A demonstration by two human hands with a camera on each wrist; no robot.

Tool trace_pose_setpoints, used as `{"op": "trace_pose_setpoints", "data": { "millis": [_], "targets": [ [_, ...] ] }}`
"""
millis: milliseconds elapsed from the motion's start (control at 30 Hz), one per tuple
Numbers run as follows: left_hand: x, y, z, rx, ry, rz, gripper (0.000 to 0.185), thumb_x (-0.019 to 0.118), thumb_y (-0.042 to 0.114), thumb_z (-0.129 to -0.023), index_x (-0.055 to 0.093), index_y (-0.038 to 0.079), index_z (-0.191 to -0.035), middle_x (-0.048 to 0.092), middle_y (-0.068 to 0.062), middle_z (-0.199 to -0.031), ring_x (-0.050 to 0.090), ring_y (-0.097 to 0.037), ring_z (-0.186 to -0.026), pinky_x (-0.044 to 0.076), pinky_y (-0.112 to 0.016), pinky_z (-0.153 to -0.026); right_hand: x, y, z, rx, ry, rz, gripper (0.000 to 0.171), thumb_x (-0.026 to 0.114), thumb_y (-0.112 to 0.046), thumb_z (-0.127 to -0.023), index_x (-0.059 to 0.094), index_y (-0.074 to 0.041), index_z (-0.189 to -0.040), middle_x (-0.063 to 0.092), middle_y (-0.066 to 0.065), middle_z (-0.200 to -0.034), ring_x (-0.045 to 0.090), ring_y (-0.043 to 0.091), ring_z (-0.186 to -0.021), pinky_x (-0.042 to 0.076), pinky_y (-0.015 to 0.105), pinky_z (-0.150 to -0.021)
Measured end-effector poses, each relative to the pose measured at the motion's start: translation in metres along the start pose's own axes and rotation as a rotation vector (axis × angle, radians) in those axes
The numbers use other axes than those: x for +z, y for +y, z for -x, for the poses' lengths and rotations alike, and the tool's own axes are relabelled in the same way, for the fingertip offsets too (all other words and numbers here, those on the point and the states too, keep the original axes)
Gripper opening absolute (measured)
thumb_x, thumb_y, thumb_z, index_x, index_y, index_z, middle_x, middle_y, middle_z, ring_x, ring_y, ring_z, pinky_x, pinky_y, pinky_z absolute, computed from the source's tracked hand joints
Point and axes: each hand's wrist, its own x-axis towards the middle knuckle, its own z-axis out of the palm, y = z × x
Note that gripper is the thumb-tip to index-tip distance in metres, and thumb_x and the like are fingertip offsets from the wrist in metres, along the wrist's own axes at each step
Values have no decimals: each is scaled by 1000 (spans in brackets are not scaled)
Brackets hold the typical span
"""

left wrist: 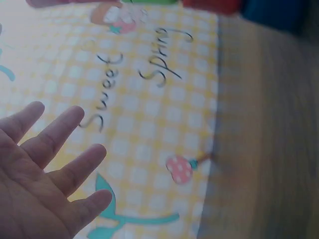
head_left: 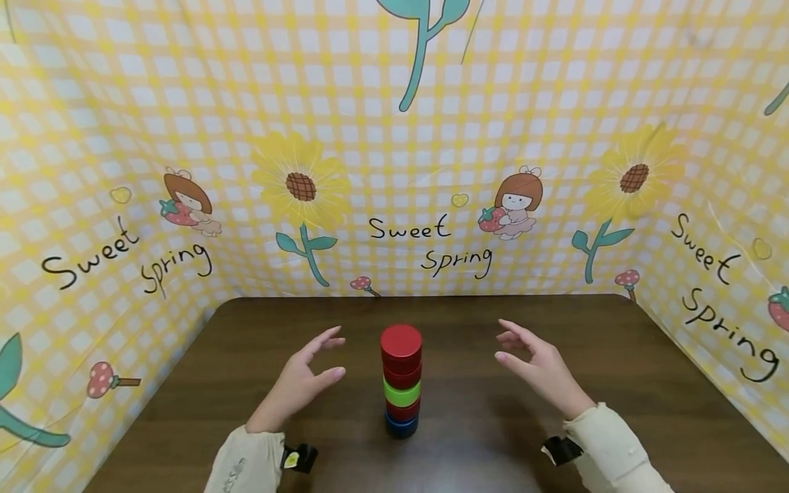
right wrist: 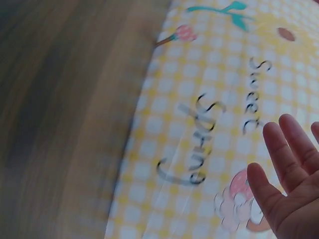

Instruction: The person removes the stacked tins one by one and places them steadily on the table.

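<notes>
A column of several round blocks [head_left: 402, 376] stands upright on the table. From top to bottom its colours run red, red, bright green, red and blue. To its left my left hand [head_left: 301, 378] hovers with fingers spread and relaxed, apart from the column. On the other side my right hand [head_left: 544, 373] is held up in much the same pose, touching nothing. Part of the column shows blurred along the top edge of the left wrist view, ending in the blue block [left wrist: 274, 14]. The right wrist view shows the open right palm [right wrist: 299, 199] but no blocks.
The dark brown wooden table [head_left: 493, 452] has rounded far corners. A yellow-and-white checked cloth [head_left: 407, 157] printed with flowers and lettering hangs behind it and along both sides. Each wrist wears a black strap [head_left: 300, 457] beside a pale sleeve [head_left: 246, 462].
</notes>
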Motion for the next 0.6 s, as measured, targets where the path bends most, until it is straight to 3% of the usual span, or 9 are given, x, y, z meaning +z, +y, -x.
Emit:
{"op": "trace_pose_setpoints", "data": {
  "millis": [133, 267, 400, 600],
  "targets": [
    [13, 9, -8, 4, -13, 73, 58, 70, 10, -84, 47, -2, -136, 60, -22, -123, 46, -42, -122, 29, -64, -99, 9, -13, -8, -13, 20, -90, 50, 73, -8, -84, 56, 1, -129, 66, 12, -107, 63, 25, -99, 49, 26, -76],
    [20, 17, -16, -32, -65, 117, 63, 72, 13, -84, 45, 0, -139, 58, -21, -125, 47, -40, -121, 35, -60, -98, 20, -25, -17, -25, 5, -156, 47, 76, -5, -80, 60, 2, -124, 67, 12, -106, 63, 23, -98, 50, 31, -82],
    [23, 24, -23, -79, -118, 144, 70, 75, 16, -82, 41, 2, -142, 58, -19, -128, 46, -40, -124, 34, -60, -100, 32, -37, -25, -15, -38, -231, 48, 76, -5, -79, 60, 3, -124, 67, 14, -109, 62, 26, -100, 50, 39, -87],
    [30, 27, -30, -58, -157, 189, 72, 75, 24, -83, 41, 0, -141, 57, -21, -128, 48, -42, -121, 38, -55, -97, 42, -48, -28, -5, -96, -289, 51, 76, -8, -81, 57, 3, -127, 65, 16, -115, 60, 28, -106, 47, 39, -93]
  ]
}}
